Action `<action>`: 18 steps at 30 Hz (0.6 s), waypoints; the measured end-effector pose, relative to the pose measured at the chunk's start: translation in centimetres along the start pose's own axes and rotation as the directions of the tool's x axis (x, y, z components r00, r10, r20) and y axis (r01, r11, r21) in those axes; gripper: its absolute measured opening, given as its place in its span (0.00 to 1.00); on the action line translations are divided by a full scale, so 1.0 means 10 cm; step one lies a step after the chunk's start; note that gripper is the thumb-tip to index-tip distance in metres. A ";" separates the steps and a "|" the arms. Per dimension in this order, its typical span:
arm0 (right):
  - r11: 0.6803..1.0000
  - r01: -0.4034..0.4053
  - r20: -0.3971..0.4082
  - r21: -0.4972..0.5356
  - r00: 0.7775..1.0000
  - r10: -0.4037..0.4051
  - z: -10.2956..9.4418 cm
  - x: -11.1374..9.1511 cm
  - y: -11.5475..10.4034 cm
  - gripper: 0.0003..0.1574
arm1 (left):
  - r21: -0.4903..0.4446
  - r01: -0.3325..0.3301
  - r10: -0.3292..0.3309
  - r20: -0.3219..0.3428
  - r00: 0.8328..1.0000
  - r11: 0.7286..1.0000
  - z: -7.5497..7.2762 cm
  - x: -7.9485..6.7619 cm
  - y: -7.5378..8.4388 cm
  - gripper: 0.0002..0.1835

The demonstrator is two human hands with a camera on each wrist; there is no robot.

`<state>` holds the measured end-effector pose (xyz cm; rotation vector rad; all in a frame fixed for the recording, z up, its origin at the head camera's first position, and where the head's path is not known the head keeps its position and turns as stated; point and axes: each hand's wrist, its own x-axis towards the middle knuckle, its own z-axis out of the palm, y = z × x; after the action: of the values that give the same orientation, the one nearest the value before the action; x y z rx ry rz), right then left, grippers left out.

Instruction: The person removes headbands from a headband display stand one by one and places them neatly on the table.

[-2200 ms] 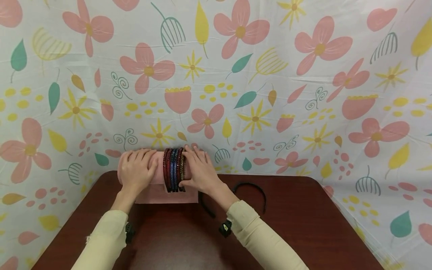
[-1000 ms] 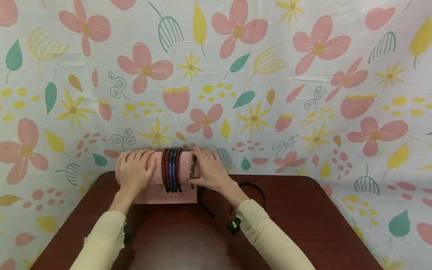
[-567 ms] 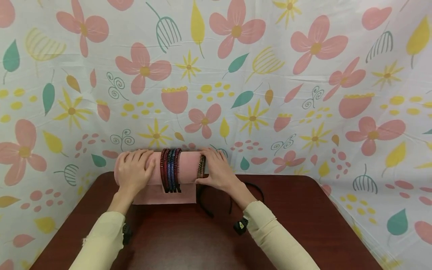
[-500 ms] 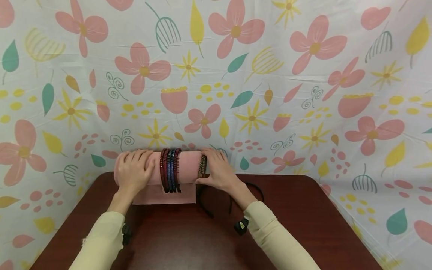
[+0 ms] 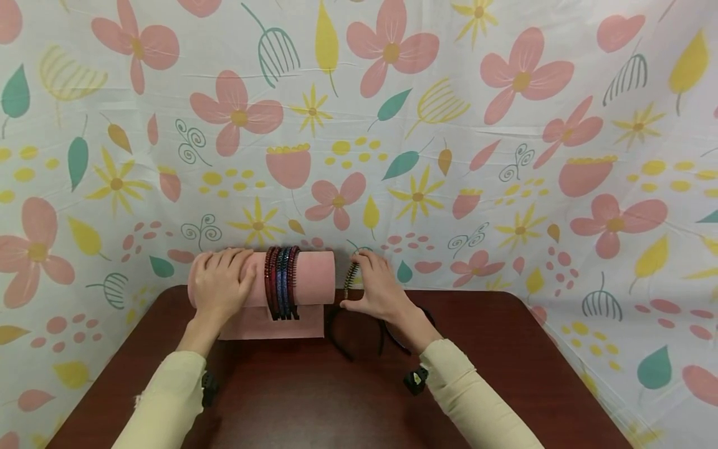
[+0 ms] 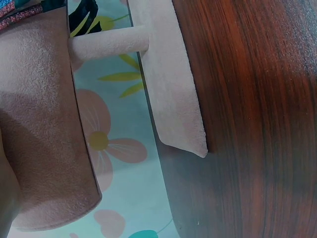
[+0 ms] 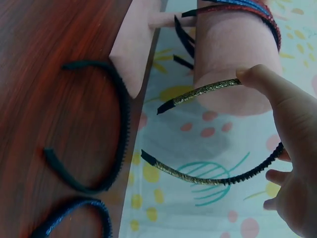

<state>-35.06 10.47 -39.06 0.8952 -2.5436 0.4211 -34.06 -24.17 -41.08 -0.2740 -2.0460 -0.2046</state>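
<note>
One headband — in half-curled right hand

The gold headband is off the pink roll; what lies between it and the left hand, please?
The head view shows red and blue headbands over the pink roll, then the roll's bare end and a narrow gap before the gold headband.

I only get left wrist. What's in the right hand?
Observer: The right hand holds a gold headband.
Operator: Touching the roll?
Observer: No. The head view shows a gap between it and the right end of the roll.
Operator: Anything on the table on that side?
Observer: Yes. The right wrist view shows a black headband and part of a blue headband on the table.
</note>
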 end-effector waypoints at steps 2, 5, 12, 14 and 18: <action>1.000 -0.015 -0.008 0.003 1.000 0.015 0.00 -0.03 0.04 0.58 | -0.001 -0.001 0.001 -0.004 1.000 1.000 0.00 0.00 0.00 0.24; 0.999 -0.041 -0.012 0.007 0.999 0.041 0.00 -0.08 0.09 0.57 | -0.003 -0.002 0.002 -0.003 1.000 1.000 0.00 0.00 -0.01 0.24; 0.997 -0.066 -0.022 -0.040 0.998 0.065 -0.02 -0.19 0.22 0.57 | 0.001 -0.006 0.006 -0.018 1.000 1.000 0.00 0.00 0.00 0.24; 0.996 -0.080 -0.024 -0.048 0.997 0.079 -0.03 -0.22 0.25 0.57 | 0.002 -0.006 0.006 -0.020 1.000 1.000 0.00 0.00 0.00 0.24; 0.993 -0.111 -0.025 -0.041 0.994 0.110 -0.05 -0.29 0.33 0.56 | -0.003 -0.010 0.010 -0.041 0.999 1.000 0.01 0.00 0.00 0.23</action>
<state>-35.02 14.69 -40.47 0.7326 -2.5793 0.4070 -34.16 -24.16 -41.17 -0.2803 -2.0035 -0.2060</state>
